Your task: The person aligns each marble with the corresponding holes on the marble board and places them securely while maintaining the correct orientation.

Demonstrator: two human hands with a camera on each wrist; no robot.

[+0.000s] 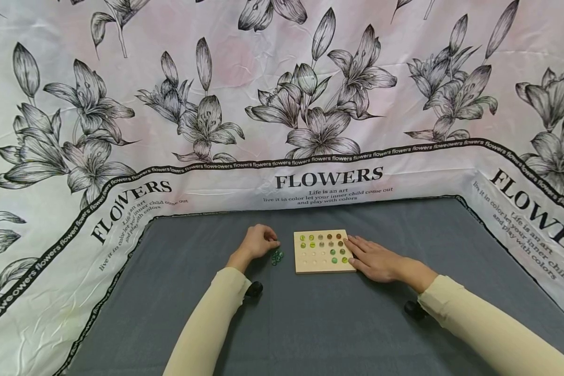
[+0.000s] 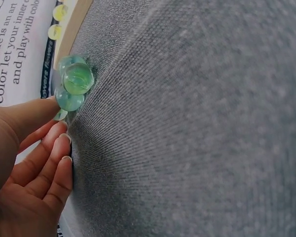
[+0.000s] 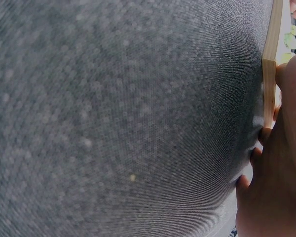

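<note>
A pale wooden board [image 1: 324,270] with rows of round hollows lies flat on the grey cloth. Yellow-green, greyish and reddish-brown marbles fill its two far rows. At its near right sit green and yellowish marbles [image 1: 334,260]; the near-left hollows are bare. Left of the board, my left hand [image 1: 258,241] pinches a green marble [image 2: 60,115] between thumb and index finger, partly hidden by them. Beside those fingers is a small cluster of loose green glass marbles [image 1: 277,257]. My right hand [image 1: 378,261] rests against the board's right edge, fingers extended.
Grey cloth [image 1: 291,324] covers the work surface. A white fabric backdrop [image 1: 225,188] with flower drawings and lettering rises behind it and along both sides. Dark wrist devices [image 1: 414,310] sit beneath both sleeves.
</note>
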